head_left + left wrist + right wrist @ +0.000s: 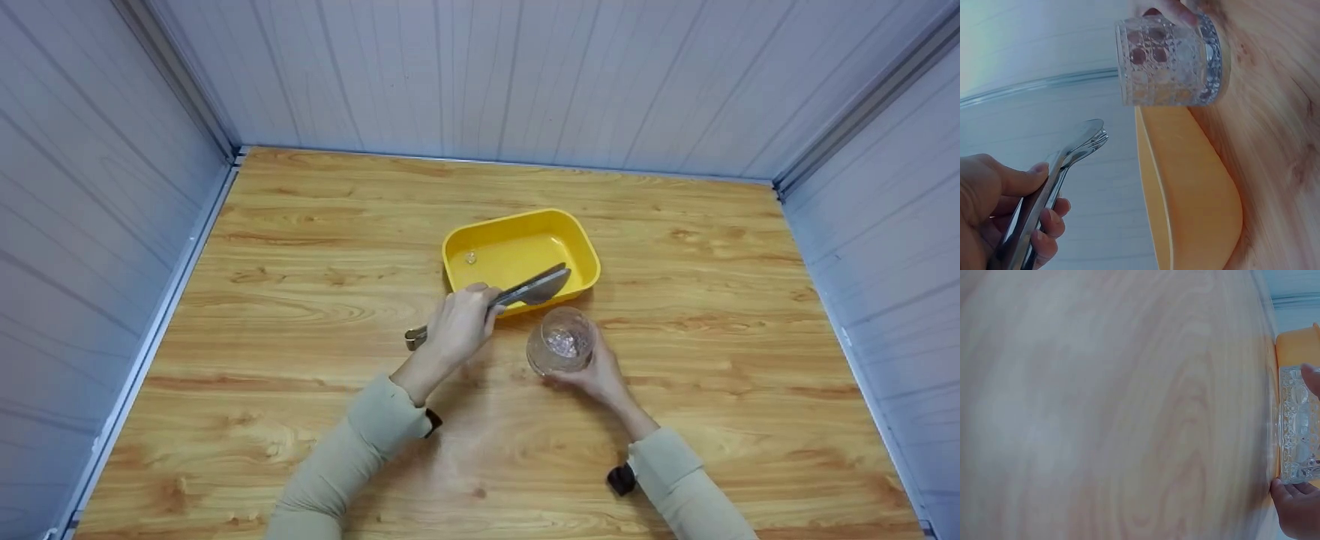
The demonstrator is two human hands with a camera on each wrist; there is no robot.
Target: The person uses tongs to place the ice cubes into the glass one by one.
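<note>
A pair of metal tongs (pixel 541 286) is gripped in my left hand (pixel 459 319), its arms close together. The tongs' tips are over the near right side of a yellow plastic tub (pixel 502 253). Nothing shows between the tips in the left wrist view. A small clear piece (pixel 471 257) lies at the tub's left end. In front of the tub, my right hand (pixel 600 375) holds a clear patterned glass (pixel 1300 422) from its right side, thumb and fingers around it. Whether anything lies at the bottom of the glass (pixel 561 343) I cannot tell.
A wood-grain table (pixel 337 300) lies under everything. Pale panel walls (pixel 480 75) enclose it at the back and both sides. Dark straps or devices (pixel 621 478) sit at both wrists.
</note>
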